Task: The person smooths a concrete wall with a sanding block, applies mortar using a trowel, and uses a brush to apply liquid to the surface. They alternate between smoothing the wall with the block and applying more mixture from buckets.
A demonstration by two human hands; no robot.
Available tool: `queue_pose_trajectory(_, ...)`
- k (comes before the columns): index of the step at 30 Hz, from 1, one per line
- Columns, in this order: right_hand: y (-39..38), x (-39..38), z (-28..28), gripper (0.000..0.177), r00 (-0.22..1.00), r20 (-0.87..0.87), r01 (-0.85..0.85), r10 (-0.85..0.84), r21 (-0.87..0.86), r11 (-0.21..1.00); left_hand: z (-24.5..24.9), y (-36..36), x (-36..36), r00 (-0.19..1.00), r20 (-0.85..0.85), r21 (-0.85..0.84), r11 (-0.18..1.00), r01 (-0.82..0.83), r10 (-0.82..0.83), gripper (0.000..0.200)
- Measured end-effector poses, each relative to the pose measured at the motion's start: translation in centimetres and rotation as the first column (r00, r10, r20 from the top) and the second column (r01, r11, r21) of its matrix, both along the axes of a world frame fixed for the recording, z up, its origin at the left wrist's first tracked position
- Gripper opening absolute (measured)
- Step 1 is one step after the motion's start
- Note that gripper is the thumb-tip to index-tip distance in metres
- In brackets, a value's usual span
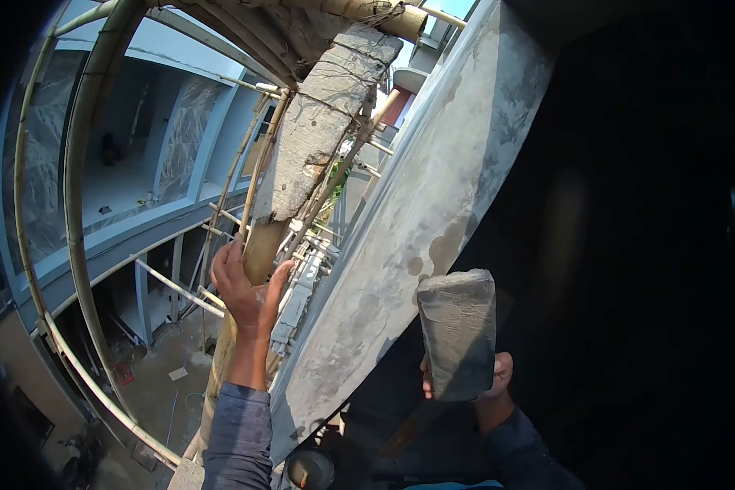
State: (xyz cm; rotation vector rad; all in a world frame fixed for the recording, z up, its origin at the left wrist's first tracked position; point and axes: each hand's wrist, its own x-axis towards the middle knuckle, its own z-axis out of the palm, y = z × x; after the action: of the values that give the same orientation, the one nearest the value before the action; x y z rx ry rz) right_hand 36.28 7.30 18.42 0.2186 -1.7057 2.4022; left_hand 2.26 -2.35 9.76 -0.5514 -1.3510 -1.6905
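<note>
My right hand (502,374) grips a flat rectangular plastering float (457,335) from behind, its grey, mortar-smeared face turned towards me. Most of the fingers are hidden behind the float. To its left runs a plastered ledge (408,245), with dark damp patches close to the float's upper corner. My left hand (249,286) is raised with fingers spread and holds nothing. It overlaps a thick bamboo pole (222,359) in this view, just below a rough, mortar-crusted board (314,139).
Bamboo scaffold poles (75,188) curve along the left, above a courtyard floor (167,384) far below. A bucket (309,468) stands at the bottom, near the ledge's lower end. Deep shadow fills the right side.
</note>
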Motion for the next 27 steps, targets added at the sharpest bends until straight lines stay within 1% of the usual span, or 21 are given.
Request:
queue_pose_trajectory(1, -1.4, -1.1, -2.1, 0.099, 0.990, -0.034, -0.142, 0.138, -0.189, 0.972, -0.3, -0.8, 2.4, 0.992, -0.061, 0.041, 0.993, -0.108, 0.110, 0.063)
queue_pose_trajectory(2, -2.4, -1.8, -3.9, 0.097, 0.971, -0.053, -0.238, 0.233, -0.301, 0.924, -0.5, -2.2, 6.0, 0.962, -0.143, 0.103, 0.964, 0.247, -0.231, 0.069)
queue_pose_trajectory(3, -3.8, -2.4, -5.4, 0.095, 0.947, -0.106, -0.319, 0.302, -0.408, 0.856, -0.9, -3.5, 9.1, 0.809, -0.232, -0.040, 0.836, 0.547, -0.540, 0.081)
queue_pose_trajectory(4, -5.2, -2.9, -6.5, 0.093, 0.919, -0.164, -0.391, 0.360, -0.506, 0.769, -2.4, -3.7, 11.1, 0.356, -0.197, -0.216, 0.394, 0.893, -0.914, 0.091)
queue_pose_trajectory(5, -5.9, -3.4, -7.2, 0.092, 0.900, -0.172, -0.426, 0.400, -0.532, 0.732, -2.8, -4.3, 14.6, -0.013, -0.087, -0.093, -0.005, 0.996, -0.996, 0.103)
queue_pose_trajectory(6, -6.6, -3.8, -7.7, 0.092, 0.882, -0.173, -0.455, 0.438, -0.555, 0.697, -3.3, -5.1, 16.7, -0.263, 0.093, 0.030, -0.262, 0.965, -0.960, 0.114)
queue_pose_trajectory(7, -7.1, -4.1, -8.8, 0.091, 0.860, -0.264, -0.507, 0.437, -0.552, 0.663, -2.9, -5.2, 18.1, -0.420, 0.081, 0.174, -0.402, 0.899, -0.904, 0.112)
queue_pose_trajectory(10, -6.5, -4.1, -8.7, 0.091, 0.807, -0.250, -0.563, 0.535, -0.600, 0.568, -0.4, -6.4, 18.6, -0.464, 0.104, 0.230, -0.432, 0.872, -0.880, 0.105)
queue_pose_trajectory(11, -6.7, -4.1, -8.3, 0.090, 0.754, -0.296, -0.619, 0.586, -0.619, 0.484, 0.2, -6.7, 18.8, -0.439, 0.093, 0.221, -0.412, 0.884, -0.894, 0.101)
queue_pose_trajectory(12, -6.7, -4.2, -7.7, 0.090, 0.745, -0.307, -0.631, 0.592, -0.613, 0.475, 0.6, -7.1, 18.7, -0.429, 0.102, 0.212, -0.402, 0.891, -0.897, 0.101)
queue_pose_trajectory(15, -6.1, -3.6, -3.9, 0.092, 0.846, -0.072, -0.491, 0.527, -0.489, 0.721, 3.6, -8.6, 17.6, -0.203, -0.016, 0.290, -0.199, 0.936, -0.979, 0.087)
queue_pose_trajectory(16, -4.6, -3.5, -3.2, 0.097, 0.906, -0.055, -0.410, 0.419, -0.354, 0.841, 6.1, -8.8, 16.5, -0.097, -0.111, 0.300, -0.126, 0.946, -0.989, 0.078)
queue_pose_trajectory(17, -2.4, -3.5, -2.3, 0.098, 0.950, -0.127, -0.298, 0.284, -0.110, 0.948, 8.1, -8.2, 14.6, 0.043, -0.186, 0.284, -0.011, 0.959, -0.982, 0.078)
queue_pose_trajectory(18, -1.0, -3.0, -0.6, 0.095, 0.959, -0.281, 0.083, -0.025, 0.194, 0.977, 10.6, -8.1, 12.5, 0.128, -0.223, 0.205, 0.082, 0.975, -0.966, 0.073)
queue_pose_trajectory(19, -0.4, -3.0, 1.6, 0.090, 0.796, -0.540, 0.498, -0.273, 0.329, 0.803, 13.9, -7.6, 11.1, 0.228, -0.288, 0.169, 0.185, 0.968, -0.930, 0.069)
queue_pose_trajectory(20, 1.2, -3.4, 3.5, 0.084, 0.523, -0.754, 0.800, -0.397, 0.272, 0.535, 16.8, -6.9, 9.1, 0.318, -0.309, 0.070, 0.312, 0.947, -0.896, 0.066)
queue_pose_trajectory(22, 3.5, -5.4, 7.6, 0.081, 0.098, -0.922, 0.991, -0.374, 0.055, 0.125, 23.1, -4.4, 6.1, 0.375, -0.385, -0.069, 0.432, 0.899, -0.843, 0.071)
queue_pose_trajectory(23, 4.7, -7.1, 9.1, 0.080, 0.076, -0.924, 0.991, -0.376, 0.027, 0.134, 25.8, -3.1, 5.1, 0.440, -0.414, -0.098, 0.520, 0.849, -0.797, 0.075)
queue_pose_trajectory(24, 5.9, -8.8, 10.2, 0.079, 0.049, -0.925, 0.990, -0.376, -0.005, 0.142, 28.2, -1.8, 4.5, 0.444, -0.446, -0.123, 0.545, 0.830, -0.777, 0.074)
queue_pose_trajectory(26, 6.8, -11.1, 11.4, 0.078, 0.098, -0.932, 0.990, -0.350, 0.054, 0.134, 31.6, 0.0, 3.8, 0.420, -0.438, -0.184, 0.536, 0.824, -0.795, 0.064)
queue_pose_trajectory(27, 7.0, -12.3, 11.7, 0.078, 0.125, -0.941, 0.976, -0.315, 0.060, 0.207, 32.7, 0.4, 4.0, 0.429, -0.428, -0.189, 0.543, 0.819, -0.796, 0.059)
